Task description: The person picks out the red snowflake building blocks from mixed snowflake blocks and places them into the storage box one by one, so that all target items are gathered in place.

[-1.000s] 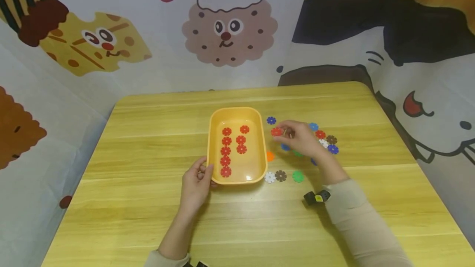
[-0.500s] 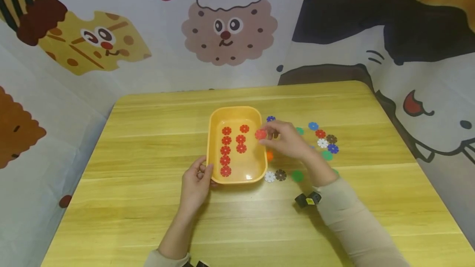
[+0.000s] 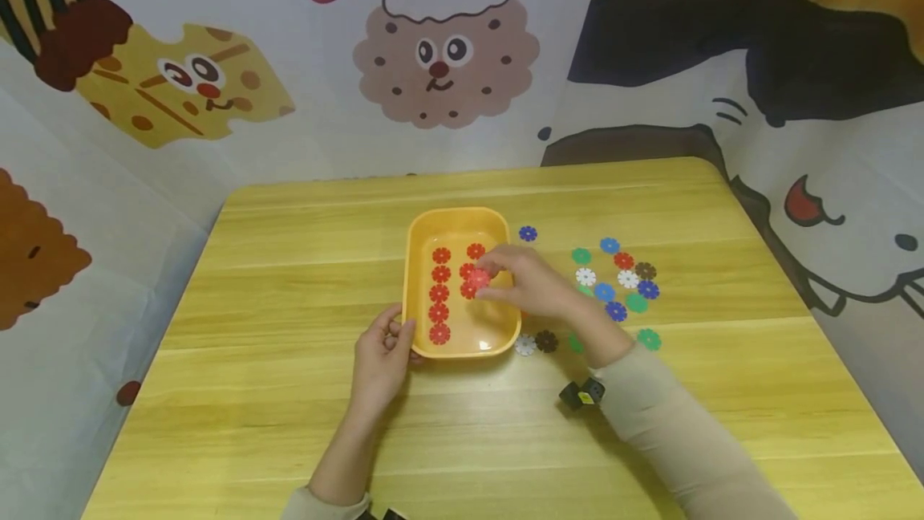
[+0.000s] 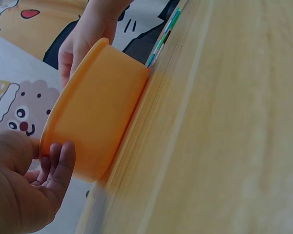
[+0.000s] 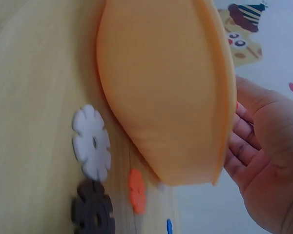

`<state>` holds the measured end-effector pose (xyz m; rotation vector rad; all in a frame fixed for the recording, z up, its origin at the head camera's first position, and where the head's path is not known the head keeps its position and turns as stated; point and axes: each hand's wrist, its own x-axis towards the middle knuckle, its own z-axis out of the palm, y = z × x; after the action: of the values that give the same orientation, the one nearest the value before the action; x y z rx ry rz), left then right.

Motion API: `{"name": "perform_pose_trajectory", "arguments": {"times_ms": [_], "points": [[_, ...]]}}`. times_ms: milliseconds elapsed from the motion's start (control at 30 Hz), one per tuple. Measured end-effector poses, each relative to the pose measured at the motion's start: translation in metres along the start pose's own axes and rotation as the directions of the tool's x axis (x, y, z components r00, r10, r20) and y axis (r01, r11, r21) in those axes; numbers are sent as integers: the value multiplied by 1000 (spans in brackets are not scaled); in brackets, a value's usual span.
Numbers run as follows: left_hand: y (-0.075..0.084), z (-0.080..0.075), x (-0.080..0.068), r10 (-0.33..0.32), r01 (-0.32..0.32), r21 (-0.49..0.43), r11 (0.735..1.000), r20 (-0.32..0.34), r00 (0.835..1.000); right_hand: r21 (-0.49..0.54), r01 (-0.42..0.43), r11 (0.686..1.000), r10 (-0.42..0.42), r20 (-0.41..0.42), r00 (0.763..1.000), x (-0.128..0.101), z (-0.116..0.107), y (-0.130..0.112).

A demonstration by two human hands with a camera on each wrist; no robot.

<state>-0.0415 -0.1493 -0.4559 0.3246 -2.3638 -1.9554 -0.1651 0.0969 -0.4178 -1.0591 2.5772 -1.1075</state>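
A yellow-orange plastic tray [image 3: 498, 335] stands on the table, with red notched discs lying inside: a column of several along the left and a shorter column beside it. My left hand [image 3: 381, 355] grips the tray's rim at the near left corner, thumb on the rim and fingers against the outer wall, as the left wrist view shows. Over the tray's right half, my right hand [image 3: 530, 283] pinches a red snowflake disc [image 3: 480, 278] between thumb and fingertips, overlapping the shorter column. In the right wrist view the tray wall hides that disc.
Right of the tray lie loose discs: a dark blue disc [image 3: 528, 233], a red disc [image 3: 623, 261], a white disc [image 3: 524, 344], a brown disc [image 3: 547, 342] and several green and blue ones. An orange disc [image 5: 136, 191] is close by the tray wall. A printed cloth [image 3: 289, 151] hangs behind the table.
My right hand has carried the red disc leftward from the loose discs, across the rim, to above the tray's second column. My left hand has kept its grip on the rim.
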Motion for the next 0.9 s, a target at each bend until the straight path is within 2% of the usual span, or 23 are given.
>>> {"name": "perform_pose_trajectory", "arguments": {"times_ms": [200, 333, 533, 900], "points": [[1, 0, 0, -4, 4, -6, 1000, 3, 1000, -93, 38, 995, -29, 94, 995, 9, 10, -8], [1, 0, 0, -23, 23, -3, 1000, 2, 1000, -186, 41, 982, -12, 157, 988, 13, 13, -10], [1, -1, 0, -31, 31, -1, 1000, 3, 1000, -294, 53, 954, 6, 196, 981, 14, 16, -11], [0, 1, 0, -15, 15, 2, 1000, -2, 1000, -336, 53, 940, 28, 234, 972, 15, 16, -12]]}}
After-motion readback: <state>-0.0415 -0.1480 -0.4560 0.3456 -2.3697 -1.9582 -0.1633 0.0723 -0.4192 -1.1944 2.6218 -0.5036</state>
